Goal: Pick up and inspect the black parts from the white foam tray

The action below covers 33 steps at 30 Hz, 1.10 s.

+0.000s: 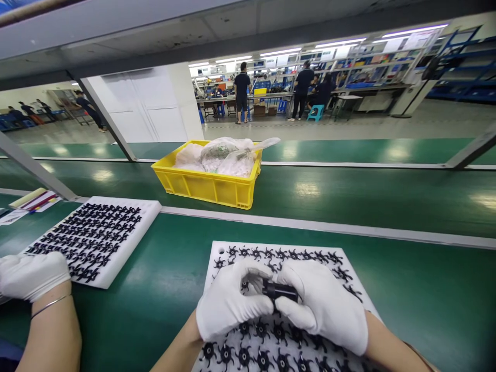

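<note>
Above the white tray [217, 245], inward from its far edge, a black cylinder [282, 292] is held between left hand [232, 298] and right hand [327, 305].

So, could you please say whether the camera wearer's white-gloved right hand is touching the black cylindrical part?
Touching: the head view shows the white-gloved right hand plainly gripping the right end of the black cylindrical part.
</note>
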Each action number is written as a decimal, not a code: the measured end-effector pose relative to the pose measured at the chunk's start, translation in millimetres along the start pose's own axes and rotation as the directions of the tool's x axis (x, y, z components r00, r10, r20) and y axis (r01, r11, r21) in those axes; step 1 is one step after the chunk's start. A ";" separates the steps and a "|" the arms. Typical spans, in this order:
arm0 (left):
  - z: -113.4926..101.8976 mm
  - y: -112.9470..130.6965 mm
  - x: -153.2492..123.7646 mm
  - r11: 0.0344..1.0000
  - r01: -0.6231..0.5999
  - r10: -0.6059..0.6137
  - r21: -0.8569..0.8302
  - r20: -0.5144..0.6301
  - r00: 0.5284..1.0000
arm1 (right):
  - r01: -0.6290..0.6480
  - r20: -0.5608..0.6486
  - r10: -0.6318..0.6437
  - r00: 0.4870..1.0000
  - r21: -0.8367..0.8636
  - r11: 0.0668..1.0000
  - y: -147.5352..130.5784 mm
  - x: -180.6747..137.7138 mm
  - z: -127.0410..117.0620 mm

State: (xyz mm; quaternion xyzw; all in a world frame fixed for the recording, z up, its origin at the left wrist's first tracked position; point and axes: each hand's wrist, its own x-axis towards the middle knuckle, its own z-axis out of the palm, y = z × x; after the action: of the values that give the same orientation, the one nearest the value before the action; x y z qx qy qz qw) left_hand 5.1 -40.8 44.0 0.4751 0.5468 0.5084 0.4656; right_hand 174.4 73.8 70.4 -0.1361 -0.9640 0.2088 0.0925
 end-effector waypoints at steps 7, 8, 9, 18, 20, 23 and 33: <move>6.4 -0.7 -1.3 0.989 -0.149 0.149 0.020 -0.037 0.988 | 0.065 -0.099 -0.062 0.993 0.026 0.998 7.1 -3.1 0.6; 7.1 -0.9 -1.1 0.981 -0.188 0.189 0.046 -0.031 0.981 | 0.090 -0.130 -0.085 0.988 0.037 0.995 9.6 -3.7 1.8; 7.6 -1.2 -1.0 0.972 -0.223 0.225 0.073 -0.027 0.974 | 0.106 -0.159 -0.097 0.983 0.051 0.993 12.0 -4.2 3.0; -8.1 6.5 1.7 0.918 -0.295 0.320 0.264 -0.056 0.946 | -0.105 -0.046 0.117 0.992 0.213 0.971 16.2 0.5 4.3; -16.7 9.3 2.3 0.903 -0.250 0.282 0.349 -0.043 0.959 | -0.157 -0.025 0.165 0.986 0.191 0.969 18.2 3.1 4.1; -23.8 6.7 4.6 0.838 -0.237 0.262 0.492 0.018 0.965 | -0.202 -0.017 0.206 0.978 0.145 0.969 24.6 5.8 4.8; -4.9 -30.4 15.4 0.576 -0.268 0.257 0.772 0.140 0.956 | -0.237 -0.041 0.237 0.971 -0.004 0.971 36.6 5.3 11.3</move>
State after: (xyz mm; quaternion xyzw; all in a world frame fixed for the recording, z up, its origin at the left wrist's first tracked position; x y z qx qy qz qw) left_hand -3.0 -27.0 13.5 0.7086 0.6340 0.2790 0.1343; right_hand 175.0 103.2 45.3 -0.2548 -0.9397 0.2113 0.0856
